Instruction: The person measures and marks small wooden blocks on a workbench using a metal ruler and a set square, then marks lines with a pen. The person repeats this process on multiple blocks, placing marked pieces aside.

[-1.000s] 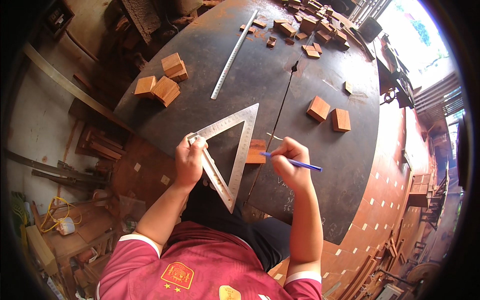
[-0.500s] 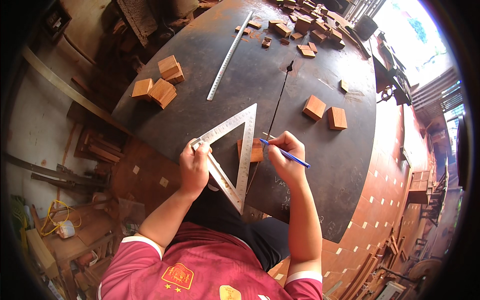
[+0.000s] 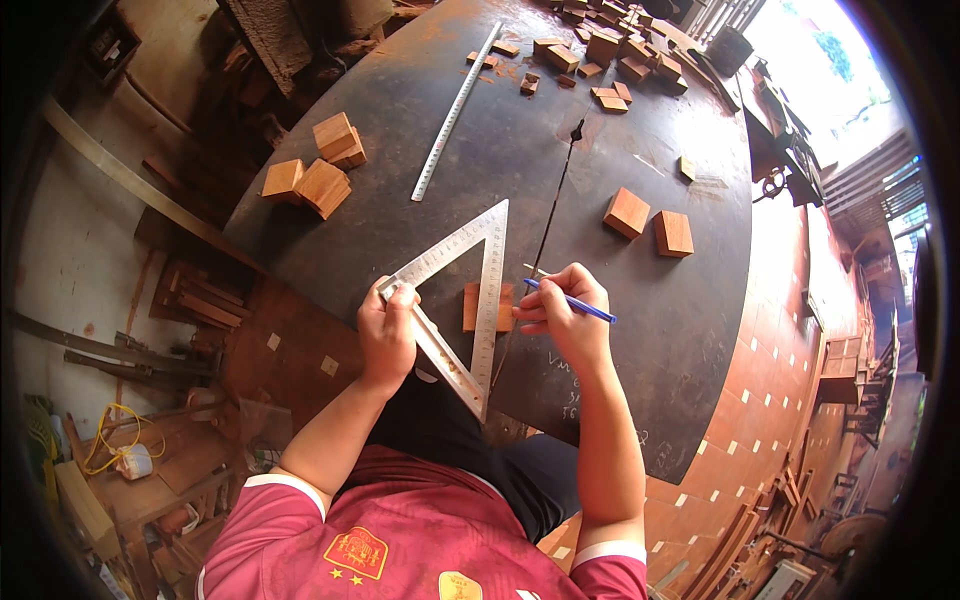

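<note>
My left hand [image 3: 388,330] is closed on the corner of a metal triangle square [image 3: 494,270], thumb on top. One graduated edge of the square crosses over a small reddish wooden block [image 3: 471,306], which shows on both sides of that edge. My right hand [image 3: 568,318] grips a blue pen [image 3: 588,307] between thumb and fingers, its lower fingers at the block's right side. The pen slants, with one end over the dark table near the block. A thin pale piece [image 3: 537,270] shows just beyond my right fingers.
On the dark tabletop [image 3: 400,130] lies a steel ruler [image 3: 457,112]. Several wooden blocks [image 3: 325,187] cluster at the left. Two more blocks [image 3: 627,212] sit at the right, and a pile of blocks [image 3: 605,48] covers the far end. A narrow slot [image 3: 556,200] runs along the table.
The wooden block has shifted left under the square, so more of it shows inside the triangle. My right hand's lower fingers have stretched toward the block.
</note>
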`<state>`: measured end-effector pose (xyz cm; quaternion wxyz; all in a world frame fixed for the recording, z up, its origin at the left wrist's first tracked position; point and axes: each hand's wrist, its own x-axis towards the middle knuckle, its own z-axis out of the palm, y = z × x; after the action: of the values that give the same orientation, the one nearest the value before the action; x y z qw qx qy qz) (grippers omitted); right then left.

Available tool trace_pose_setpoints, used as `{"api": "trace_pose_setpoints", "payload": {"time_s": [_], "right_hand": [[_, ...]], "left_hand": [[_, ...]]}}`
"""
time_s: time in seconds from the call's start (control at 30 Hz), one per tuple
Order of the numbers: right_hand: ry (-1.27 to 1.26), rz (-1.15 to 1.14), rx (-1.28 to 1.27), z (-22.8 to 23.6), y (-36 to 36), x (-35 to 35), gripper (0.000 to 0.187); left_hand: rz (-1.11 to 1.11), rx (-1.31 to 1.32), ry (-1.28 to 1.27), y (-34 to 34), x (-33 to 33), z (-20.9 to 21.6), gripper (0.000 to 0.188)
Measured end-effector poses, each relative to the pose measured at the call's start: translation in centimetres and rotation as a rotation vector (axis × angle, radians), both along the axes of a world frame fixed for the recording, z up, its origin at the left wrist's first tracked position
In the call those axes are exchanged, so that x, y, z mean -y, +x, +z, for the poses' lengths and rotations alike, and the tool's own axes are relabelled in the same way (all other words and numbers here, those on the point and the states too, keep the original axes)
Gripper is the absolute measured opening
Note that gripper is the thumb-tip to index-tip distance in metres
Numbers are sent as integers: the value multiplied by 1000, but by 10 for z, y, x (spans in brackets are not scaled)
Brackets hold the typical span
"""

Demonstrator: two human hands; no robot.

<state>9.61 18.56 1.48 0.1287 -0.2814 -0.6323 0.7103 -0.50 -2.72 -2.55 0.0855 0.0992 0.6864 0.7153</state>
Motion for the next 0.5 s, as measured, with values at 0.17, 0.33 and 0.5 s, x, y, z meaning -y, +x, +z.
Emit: {"api": "trace_pose_setpoints", "payload": {"time_s": [0.17,0.33,0.5], "right_hand": [[100,-19,-40,5,1,4,7],[65,76,-210,-1,5,-3,4],[80,138,-162,-4,4,-4,6]], "left_hand": [[1,0,3,-1,2,-1,27],[17,35,12,3,7,3,27],[38,-68,-43,1,7,-9,24]]}}
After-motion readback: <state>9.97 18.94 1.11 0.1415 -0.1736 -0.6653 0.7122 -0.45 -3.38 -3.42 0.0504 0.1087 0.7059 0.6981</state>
